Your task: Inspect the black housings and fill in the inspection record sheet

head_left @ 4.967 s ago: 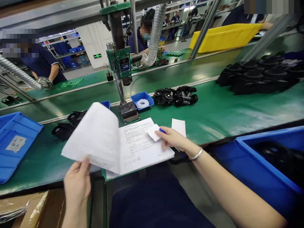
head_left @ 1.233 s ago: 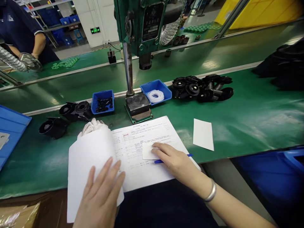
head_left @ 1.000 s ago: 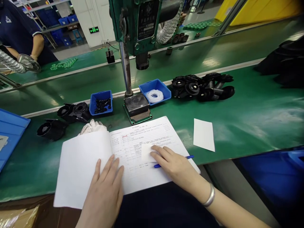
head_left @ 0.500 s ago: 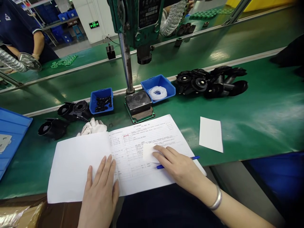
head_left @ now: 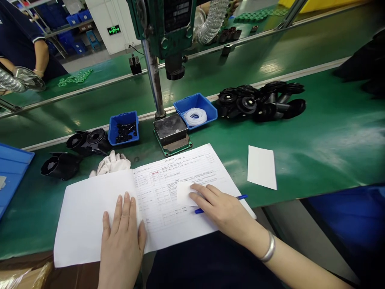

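Note:
An open booklet lies on the green bench, with a blank left page and a printed right page. My left hand rests flat on the blank page near the fold, fingers stretched and holding nothing. On the printed page, my right hand has its fingertips on a small white paper slip; its thumb is hidden. A blue pen passes under the right hand, showing at both sides. Behind the booklet lie white gloves. Another white sheet lies to the right.
A green press stands above a metal block. Blue bins hold small black parts and white rings. Black parts pile up at the back right; black housings stand left. A person works across the bench.
The whole view has shifted slightly, so the bench things appear a little further left. My left hand has barely moved on the page, and my right hand stays on the slip.

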`<state>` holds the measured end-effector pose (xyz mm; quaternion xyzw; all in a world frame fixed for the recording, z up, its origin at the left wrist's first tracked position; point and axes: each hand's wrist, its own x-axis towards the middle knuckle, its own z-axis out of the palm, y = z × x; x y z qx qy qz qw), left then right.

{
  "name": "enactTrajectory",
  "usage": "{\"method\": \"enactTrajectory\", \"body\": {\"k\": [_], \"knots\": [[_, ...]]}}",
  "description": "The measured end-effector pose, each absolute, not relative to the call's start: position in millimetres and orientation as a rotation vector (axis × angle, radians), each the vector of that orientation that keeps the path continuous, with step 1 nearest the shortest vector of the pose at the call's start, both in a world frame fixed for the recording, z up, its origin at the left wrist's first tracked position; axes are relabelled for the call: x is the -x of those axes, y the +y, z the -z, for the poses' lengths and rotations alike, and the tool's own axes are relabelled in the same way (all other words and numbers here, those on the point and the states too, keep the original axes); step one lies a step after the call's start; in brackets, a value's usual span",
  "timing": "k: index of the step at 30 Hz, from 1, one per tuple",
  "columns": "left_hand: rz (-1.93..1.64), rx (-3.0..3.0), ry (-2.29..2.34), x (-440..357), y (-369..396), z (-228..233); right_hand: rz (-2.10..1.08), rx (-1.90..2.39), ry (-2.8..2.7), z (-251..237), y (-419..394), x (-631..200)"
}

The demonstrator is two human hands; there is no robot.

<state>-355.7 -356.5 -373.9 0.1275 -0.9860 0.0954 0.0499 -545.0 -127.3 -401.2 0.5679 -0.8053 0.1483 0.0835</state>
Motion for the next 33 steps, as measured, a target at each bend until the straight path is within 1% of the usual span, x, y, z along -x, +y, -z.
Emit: {"method": "enactTrajectory", "body": {"k": [12,22,33], "knots": [[-0.357,-0.424,-3.002,360,-356,370,-0.484,-1.677,-2.392,400,-125,544],[-0.475,-0.479,-3.086,367,-344,357,-0.474,-1.694,-2.413,402,-124,544],[-0.589,-0.522,-3.013,388,-349,365,-0.504,-1.671,-2.420,401,-124,543]]}}
